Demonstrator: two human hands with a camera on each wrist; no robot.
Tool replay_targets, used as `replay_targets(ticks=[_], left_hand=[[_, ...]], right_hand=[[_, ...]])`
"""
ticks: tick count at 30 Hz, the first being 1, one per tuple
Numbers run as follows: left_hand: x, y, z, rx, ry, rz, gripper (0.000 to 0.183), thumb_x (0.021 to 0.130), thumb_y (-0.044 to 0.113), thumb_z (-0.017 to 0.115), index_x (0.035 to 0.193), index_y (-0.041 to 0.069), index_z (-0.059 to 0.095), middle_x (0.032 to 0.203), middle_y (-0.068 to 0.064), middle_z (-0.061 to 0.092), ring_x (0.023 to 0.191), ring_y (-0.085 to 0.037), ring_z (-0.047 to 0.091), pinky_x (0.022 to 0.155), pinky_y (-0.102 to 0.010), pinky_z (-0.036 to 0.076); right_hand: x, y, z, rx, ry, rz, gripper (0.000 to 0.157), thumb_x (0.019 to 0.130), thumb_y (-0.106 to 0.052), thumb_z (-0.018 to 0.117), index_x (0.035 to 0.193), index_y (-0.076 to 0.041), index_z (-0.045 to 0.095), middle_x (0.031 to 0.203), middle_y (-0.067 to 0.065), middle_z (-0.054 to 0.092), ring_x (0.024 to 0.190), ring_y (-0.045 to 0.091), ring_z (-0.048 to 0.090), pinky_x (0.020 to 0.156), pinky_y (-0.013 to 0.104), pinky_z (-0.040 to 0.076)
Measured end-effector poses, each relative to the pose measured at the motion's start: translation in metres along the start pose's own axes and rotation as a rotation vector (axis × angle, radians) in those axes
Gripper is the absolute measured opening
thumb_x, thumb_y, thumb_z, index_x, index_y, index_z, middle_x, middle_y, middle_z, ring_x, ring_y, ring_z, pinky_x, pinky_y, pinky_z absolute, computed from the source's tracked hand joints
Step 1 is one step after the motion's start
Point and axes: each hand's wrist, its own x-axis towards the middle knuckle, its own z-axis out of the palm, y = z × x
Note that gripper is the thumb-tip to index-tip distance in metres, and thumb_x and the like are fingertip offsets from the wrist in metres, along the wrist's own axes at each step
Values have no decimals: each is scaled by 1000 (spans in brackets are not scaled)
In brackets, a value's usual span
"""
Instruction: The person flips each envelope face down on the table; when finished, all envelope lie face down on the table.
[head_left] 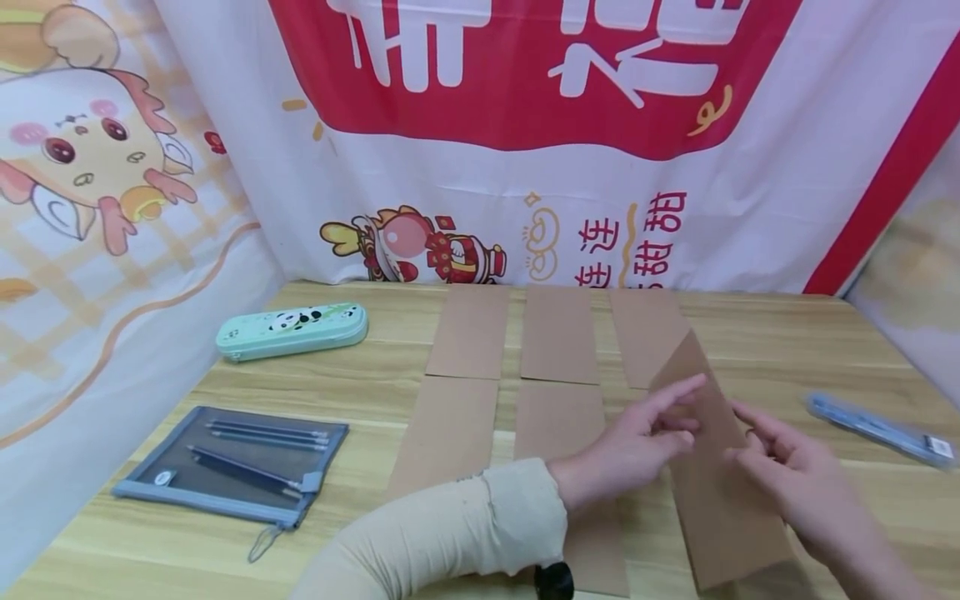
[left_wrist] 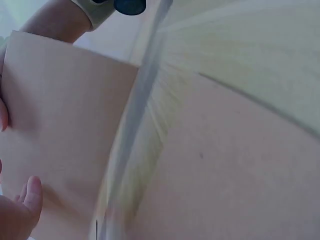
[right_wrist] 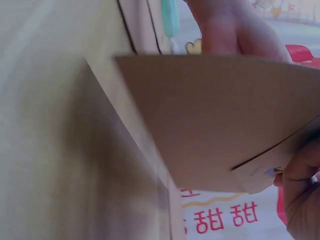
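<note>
A thin brown kraft-paper rectangle (head_left: 727, 500) stands tilted over the right front of the table. My right hand (head_left: 806, 479) pinches its right edge between thumb and fingers. My left hand (head_left: 630, 442) is by its left face, fingers loosely extended; contact there is unclear. In the left wrist view the left thumb stands in front of the broad brown face (left_wrist: 70, 115). The right wrist view shows the brown rectangle's other side (right_wrist: 215, 115), with a dark slit-like line and small print near the right hand (right_wrist: 302, 190). Matching brown rectangles (head_left: 558, 333) lie in rows on the table.
A mint pencil case (head_left: 292, 331) is at the back left. Nearer, a blue mesh zip pouch (head_left: 232, 462) has several pencils on or in it. A slim blue packet (head_left: 877, 427) lies on the right. Printed cloth (head_left: 450, 175) hangs behind the wooden table (head_left: 787, 333).
</note>
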Motion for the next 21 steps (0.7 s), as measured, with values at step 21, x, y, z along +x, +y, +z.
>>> replay_targets(ticks=[21], left_hand=[[-3,-9,2,-423,415,-110,54,76,-15,57,124,8,56,80,-1,61,69,-9,56,69,-23,52]], right_hand=[[9,29,-27,1137,-329,-81,53,99,2,16,132,-15,53,111,13,66,88,29,67,63,38,56]])
